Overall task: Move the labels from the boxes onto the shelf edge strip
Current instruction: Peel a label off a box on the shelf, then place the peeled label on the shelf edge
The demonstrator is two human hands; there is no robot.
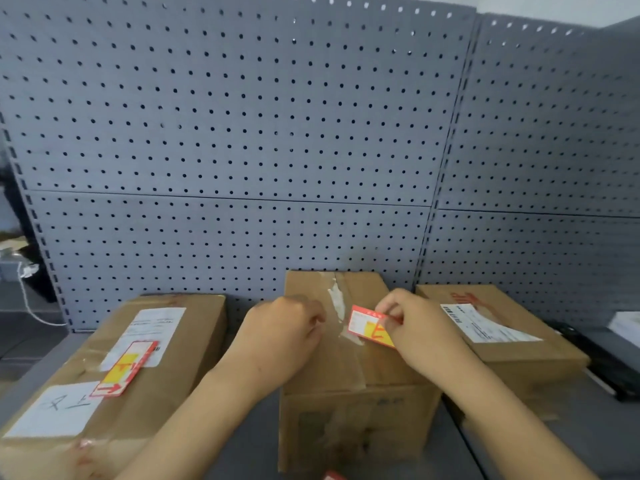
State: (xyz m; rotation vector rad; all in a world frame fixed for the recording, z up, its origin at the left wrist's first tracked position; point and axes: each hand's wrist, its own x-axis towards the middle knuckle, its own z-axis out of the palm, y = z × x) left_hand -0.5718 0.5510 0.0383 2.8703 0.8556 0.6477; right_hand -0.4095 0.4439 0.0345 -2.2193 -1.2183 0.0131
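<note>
Three cardboard boxes stand on a grey shelf. On the middle box (pixel 346 375) my right hand (pixel 415 327) pinches a red, white and yellow label (pixel 367 325) by its right end, tilted over the box top. My left hand (pixel 284 334) rests with curled fingers against the middle box's upper left side, holding nothing that I can see. A second red and yellow label (pixel 124 370) lies stuck on top of the left box (pixel 145 386). The right box (pixel 512 348) carries only a white shipping sheet. A red scrap (pixel 334 476) shows at the bottom edge; the shelf edge strip itself is hidden.
A grey pegboard wall (pixel 242 133) rises right behind the boxes. White shipping sheets (pixel 52 412) cover parts of the left box. A black object (pixel 602 362) lies on the shelf at the far right, beside something white (pixel 627 325).
</note>
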